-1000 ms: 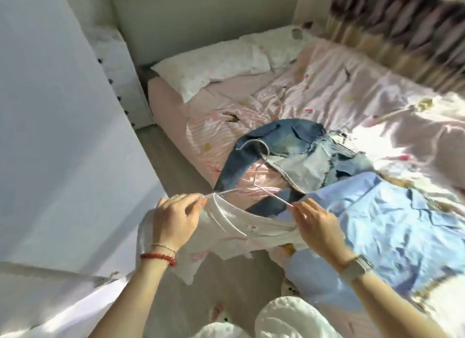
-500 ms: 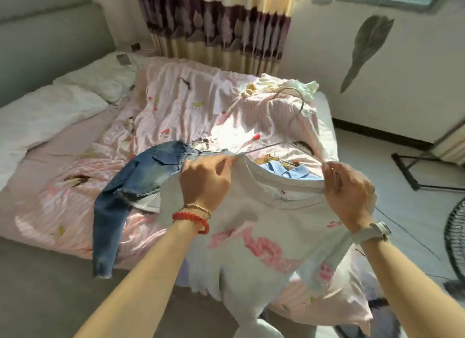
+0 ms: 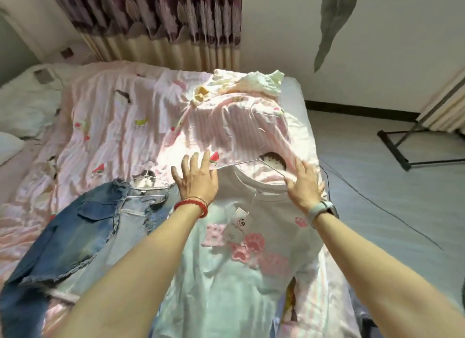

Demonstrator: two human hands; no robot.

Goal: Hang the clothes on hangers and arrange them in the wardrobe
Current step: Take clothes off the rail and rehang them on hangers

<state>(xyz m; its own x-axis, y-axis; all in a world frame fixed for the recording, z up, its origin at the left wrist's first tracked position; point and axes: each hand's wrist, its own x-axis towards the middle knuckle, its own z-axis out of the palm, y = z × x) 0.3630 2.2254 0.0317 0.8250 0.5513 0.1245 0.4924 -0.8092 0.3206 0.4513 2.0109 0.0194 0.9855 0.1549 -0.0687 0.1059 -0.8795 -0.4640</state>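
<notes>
A white T-shirt (image 3: 234, 269) with pink paw prints and a paper tag lies flat on the bed, a thin wire hanger (image 3: 251, 161) inside its neck. My left hand (image 3: 196, 179) rests with spread fingers on the shirt's left shoulder. On the right shoulder my right hand (image 3: 303, 184) lies flat with straight fingers. A denim jacket (image 3: 83, 227) on another wire hanger lies to the left of the shirt.
The bed (image 3: 113, 126) has a pink striped fruit-print sheet with a bunched pink and yellow cloth (image 3: 241, 91) at its far end. Pillows (image 3: 22, 106) lie at left. A black stand (image 3: 407, 149) and a cable cross the grey floor at right. Curtains hang behind.
The shirt, held up by its shoulders before, now lies spread on the bed. Both hands have let go and flattened on it. The view has swung right.
</notes>
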